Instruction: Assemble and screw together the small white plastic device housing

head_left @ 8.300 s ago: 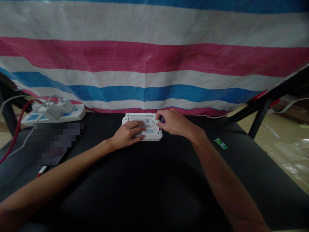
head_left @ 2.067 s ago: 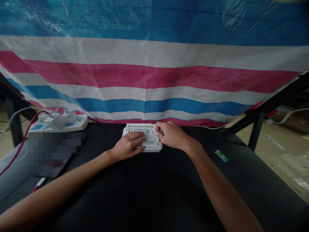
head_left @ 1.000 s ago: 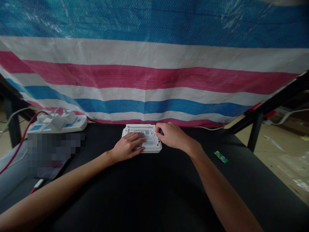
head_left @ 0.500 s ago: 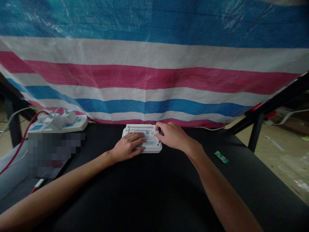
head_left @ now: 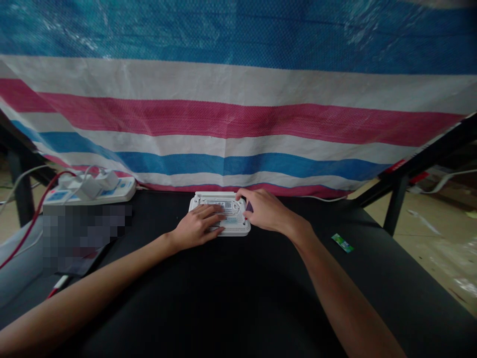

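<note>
A white plastic device (head_left: 234, 226) with vent slots and a printed label lies flat near the back edge of the black table. My left hand (head_left: 197, 226) rests on its left part, fingers spread across the label. At the device's right edge is my right hand (head_left: 263, 210), its thumb and fingers curled round a small dark purple object (head_left: 249, 206). Most of that object is hidden by the hand. A small red spot shows on the device close to the right thumb.
A white power strip (head_left: 122, 190) with plugs and cables stands at the back left, beside a blurred dark flat object (head_left: 85, 238). A green packet (head_left: 342, 243) lies on the right. Striped sheeting (head_left: 223, 119) hangs behind the table (head_left: 223, 298).
The fingertips of my right hand have moved slightly left, and its thumb sits slightly lower at the device's right edge. My left hand stays in place.
</note>
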Available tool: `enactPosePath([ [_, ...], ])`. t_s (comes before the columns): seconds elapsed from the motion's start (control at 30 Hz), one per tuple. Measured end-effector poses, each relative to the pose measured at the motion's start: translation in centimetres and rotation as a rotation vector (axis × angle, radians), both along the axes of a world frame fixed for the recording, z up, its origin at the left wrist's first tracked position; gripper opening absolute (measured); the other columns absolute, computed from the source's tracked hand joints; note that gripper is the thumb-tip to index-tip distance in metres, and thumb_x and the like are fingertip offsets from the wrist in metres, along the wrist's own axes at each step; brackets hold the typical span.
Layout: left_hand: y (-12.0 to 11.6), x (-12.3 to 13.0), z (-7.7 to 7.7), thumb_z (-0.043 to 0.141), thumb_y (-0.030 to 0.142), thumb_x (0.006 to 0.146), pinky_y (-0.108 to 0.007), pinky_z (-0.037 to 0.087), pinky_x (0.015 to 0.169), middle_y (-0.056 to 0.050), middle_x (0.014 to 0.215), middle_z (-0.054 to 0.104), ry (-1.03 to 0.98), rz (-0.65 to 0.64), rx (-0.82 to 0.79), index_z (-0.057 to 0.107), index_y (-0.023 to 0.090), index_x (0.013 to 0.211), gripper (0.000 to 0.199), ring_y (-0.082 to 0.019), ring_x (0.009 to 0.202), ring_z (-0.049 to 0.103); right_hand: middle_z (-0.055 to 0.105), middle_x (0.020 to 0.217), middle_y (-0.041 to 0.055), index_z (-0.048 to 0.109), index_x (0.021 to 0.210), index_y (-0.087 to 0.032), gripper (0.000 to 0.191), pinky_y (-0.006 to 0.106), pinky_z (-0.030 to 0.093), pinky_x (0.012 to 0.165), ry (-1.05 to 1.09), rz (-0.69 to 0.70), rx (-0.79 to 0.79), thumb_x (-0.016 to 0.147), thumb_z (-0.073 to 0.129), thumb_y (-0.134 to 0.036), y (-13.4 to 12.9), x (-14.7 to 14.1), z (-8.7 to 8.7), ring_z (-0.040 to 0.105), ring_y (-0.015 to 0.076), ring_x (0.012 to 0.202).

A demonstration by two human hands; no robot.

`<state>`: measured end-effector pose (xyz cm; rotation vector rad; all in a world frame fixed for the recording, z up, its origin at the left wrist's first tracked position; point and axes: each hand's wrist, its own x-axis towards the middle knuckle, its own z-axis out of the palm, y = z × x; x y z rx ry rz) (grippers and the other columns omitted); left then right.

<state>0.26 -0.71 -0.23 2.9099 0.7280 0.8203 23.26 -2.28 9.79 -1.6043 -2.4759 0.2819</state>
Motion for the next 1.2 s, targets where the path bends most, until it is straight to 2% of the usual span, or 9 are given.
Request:
enactPosePath([
  [0.83, 0.02, -0.01, 0.01, 0.052, 0.033, 0.096, -0.046, 0.049, 0.101, -0.011, 0.127, 0.060, 0.005, 0.000, 0.003, 0.060, 0.017, 0.121, 0.031, -0.026, 0.121, 0.056, 0.070, 0.103, 0.0117, 0.062, 0.113, -0.019, 0.034, 0.034, 0.045, 0.080, -0.040, -0.082, -0.030, 0.079, 0.066, -0.019, -0.29, -0.29, 0.42, 0.064, 0.0273, 0.097],
  [1.2, -0.01, -0.07, 0.17, 0.052, 0.032, 0.096, -0.046, 0.049, 0.101, -0.012, 0.126, 0.060, 0.006, -0.006, 0.001, 0.061, 0.017, 0.121, 0.030, -0.026, 0.121, 0.055, 0.070, 0.093, 0.0081, 0.065, 0.091, -0.019, 0.013, 0.032, 0.044, 0.076, 0.003, -0.094, -0.017, 0.082, 0.065, -0.028, 0.00, 0.02, -0.14, 0.063, 0.0234, 0.090],
])
